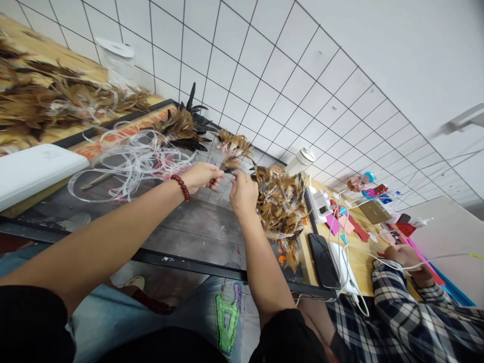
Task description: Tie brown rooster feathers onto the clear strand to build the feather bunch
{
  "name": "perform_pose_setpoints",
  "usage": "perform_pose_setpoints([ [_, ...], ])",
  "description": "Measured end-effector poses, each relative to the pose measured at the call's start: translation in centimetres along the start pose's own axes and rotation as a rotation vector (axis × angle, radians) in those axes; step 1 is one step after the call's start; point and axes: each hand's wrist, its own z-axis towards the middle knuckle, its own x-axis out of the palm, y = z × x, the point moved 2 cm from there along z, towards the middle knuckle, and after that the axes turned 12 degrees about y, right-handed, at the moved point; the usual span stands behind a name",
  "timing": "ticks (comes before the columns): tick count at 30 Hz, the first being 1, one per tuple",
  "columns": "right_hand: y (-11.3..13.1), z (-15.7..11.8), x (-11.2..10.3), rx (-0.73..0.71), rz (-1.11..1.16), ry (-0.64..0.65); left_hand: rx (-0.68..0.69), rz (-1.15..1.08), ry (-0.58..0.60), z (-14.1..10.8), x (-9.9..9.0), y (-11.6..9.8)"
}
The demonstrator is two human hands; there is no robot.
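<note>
A small brown feather bunch (230, 164) is held up between my two hands, over the middle of the dark table. My left hand (202, 176), with a beaded bracelet at the wrist, pinches its left side with closed fingers. On its right, my right hand (244, 191) is closed too, fingertips at the feathers. Just beyond lies another small row of brown feathers (235, 143). A large heap of brown feathers (282, 201) rests beside my right hand. Left of my left hand is a loose tangle of clear plastic strip (132, 156). Brown and black feathers (185, 126) lie behind that.
A white box (38, 171) and a long feather pile (56, 101) are at the left. A white cup (301, 161) stands by the tiled wall. To the right are a phone (324, 259), a power strip (346, 272) with cables, and a co-worker's hands (408, 259).
</note>
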Motion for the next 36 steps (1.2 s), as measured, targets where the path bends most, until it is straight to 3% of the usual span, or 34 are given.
perform_pose_setpoints([
  [3, 0.2, 0.1, 1.0, -0.008, 0.108, 0.101, 0.131, -0.147, -0.152, -0.1, -0.6, -0.8],
  [7, 1.0, 0.4, 2.9, -0.087, 0.155, 0.229, 0.131, -0.211, -0.209, -0.3, -0.9, -1.1],
  [14, 0.1, 0.3, 2.3, -0.006, 0.043, 0.083, 0.127, 0.009, -0.198, 0.3, -0.5, -0.4],
  [19, 0.3, 0.4, 2.7, -0.073, 0.188, 0.138, 0.225, -0.001, -0.21, 0.4, -0.4, -0.7],
  [23, 1.2, 0.7, 3.3, -0.089, 0.116, 0.206, 0.159, -0.109, -0.172, 0.4, -0.4, -0.4],
  [28, 0.8, 0.3, 1.8, -0.101, -0.099, 0.049, 0.048, -0.049, -0.156, 0.4, -0.4, 0.0],
  [32, 0.1, 0.1, 0.9, -0.101, -0.17, 0.02, -0.06, 0.07, -0.107, 0.1, 0.0, 0.2],
  [36, 0.3, 0.1, 0.9, -0.09, -0.171, 0.023, -0.066, 0.046, -0.043, 0.1, -0.1, 0.5],
])
